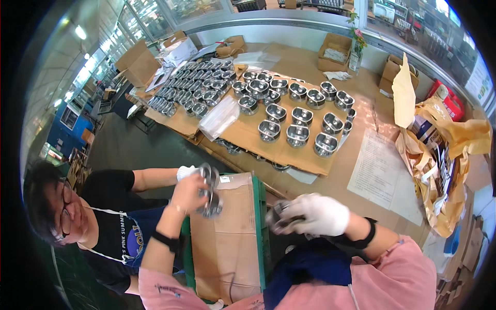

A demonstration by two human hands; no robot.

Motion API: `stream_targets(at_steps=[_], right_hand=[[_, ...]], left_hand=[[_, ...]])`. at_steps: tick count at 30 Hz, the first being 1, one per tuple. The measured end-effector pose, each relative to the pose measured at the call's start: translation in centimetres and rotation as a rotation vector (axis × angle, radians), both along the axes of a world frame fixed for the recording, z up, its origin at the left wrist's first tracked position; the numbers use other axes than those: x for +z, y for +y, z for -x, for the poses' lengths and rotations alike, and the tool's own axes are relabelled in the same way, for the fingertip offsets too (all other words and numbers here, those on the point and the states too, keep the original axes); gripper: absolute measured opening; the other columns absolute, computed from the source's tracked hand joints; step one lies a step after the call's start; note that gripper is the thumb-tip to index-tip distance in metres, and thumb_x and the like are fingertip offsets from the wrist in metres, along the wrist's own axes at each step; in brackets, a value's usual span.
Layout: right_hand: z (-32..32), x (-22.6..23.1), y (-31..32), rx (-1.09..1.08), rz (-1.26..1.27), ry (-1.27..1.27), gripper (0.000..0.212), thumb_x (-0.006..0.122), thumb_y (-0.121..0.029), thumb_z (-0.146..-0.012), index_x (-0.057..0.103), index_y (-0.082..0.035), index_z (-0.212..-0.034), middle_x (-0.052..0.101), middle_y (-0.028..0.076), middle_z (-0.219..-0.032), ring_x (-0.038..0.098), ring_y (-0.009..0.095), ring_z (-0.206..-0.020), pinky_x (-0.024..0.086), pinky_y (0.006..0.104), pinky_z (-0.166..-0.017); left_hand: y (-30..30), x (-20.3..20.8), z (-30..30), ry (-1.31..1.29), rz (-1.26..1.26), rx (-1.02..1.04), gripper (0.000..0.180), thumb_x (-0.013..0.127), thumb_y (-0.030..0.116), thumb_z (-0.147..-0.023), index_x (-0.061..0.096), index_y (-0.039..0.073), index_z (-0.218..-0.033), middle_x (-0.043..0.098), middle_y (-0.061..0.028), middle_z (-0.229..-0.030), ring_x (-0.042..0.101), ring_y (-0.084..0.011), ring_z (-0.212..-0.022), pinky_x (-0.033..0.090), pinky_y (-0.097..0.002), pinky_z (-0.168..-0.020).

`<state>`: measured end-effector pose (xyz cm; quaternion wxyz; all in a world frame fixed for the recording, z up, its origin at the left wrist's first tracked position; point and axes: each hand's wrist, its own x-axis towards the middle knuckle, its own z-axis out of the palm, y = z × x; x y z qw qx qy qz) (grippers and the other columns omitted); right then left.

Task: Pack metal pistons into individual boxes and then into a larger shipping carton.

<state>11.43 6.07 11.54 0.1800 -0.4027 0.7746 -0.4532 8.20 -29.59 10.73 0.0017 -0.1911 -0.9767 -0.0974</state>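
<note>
My left hand (188, 195), bare, is closed on shiny metal pistons (211, 203) over the left side of a green crate (258, 212). They are blurred, and two seem to be stacked one above the other. In a white glove, my right hand (321, 214) grips another metal piston (280, 217) just right of the crate. Brown cardboard (227, 232) covers the crate's inside. A co-worker's white-gloved hand (185, 172) is right behind my left hand; whether it touches the pistons I cannot tell.
Several pistons (298, 134) stand on cardboard on the table, with denser rows (199, 82) at its far left. A clear plastic bag (219, 118) lies between them. Printed sheets (380, 168) and torn brown paper (421, 155) are at the right. The co-worker (98, 222) stands close on my left.
</note>
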Motion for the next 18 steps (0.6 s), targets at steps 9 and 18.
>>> stream_targets(at_steps=[9, 18], right_hand=[[0.9, -1.8, 13.8, -0.744, -0.354, 0.153, 0.025, 0.062, -0.013, -0.066, 0.064, -0.009, -0.090, 0.062, 0.013, -0.086, 0.057, 0.032, -0.084, 0.045, 0.0394, -0.074], [5.2, -3.0, 18.7, -0.867, -0.360, 0.132, 0.015, 0.060, -0.013, -0.070, 0.065, -0.010, -0.084, 0.060, 0.014, -0.077, 0.057, 0.032, -0.075, 0.046, 0.0393, -0.069]], left_hand=[[7.7, -6.2, 22.6, -0.075, 0.180, 0.378, 0.025, 0.072, 0.021, -0.059, 0.070, 0.008, -0.080, 0.064, -0.0153, -0.086, 0.062, -0.0290, -0.084, 0.049, -0.0373, -0.077], [8.6, -8.1, 23.1, 0.088, -0.075, 0.214, 0.043, 0.076, 0.023, -0.059, 0.066, 0.010, -0.098, 0.048, -0.0198, -0.123, 0.043, -0.0352, -0.114, 0.035, -0.0409, -0.097]])
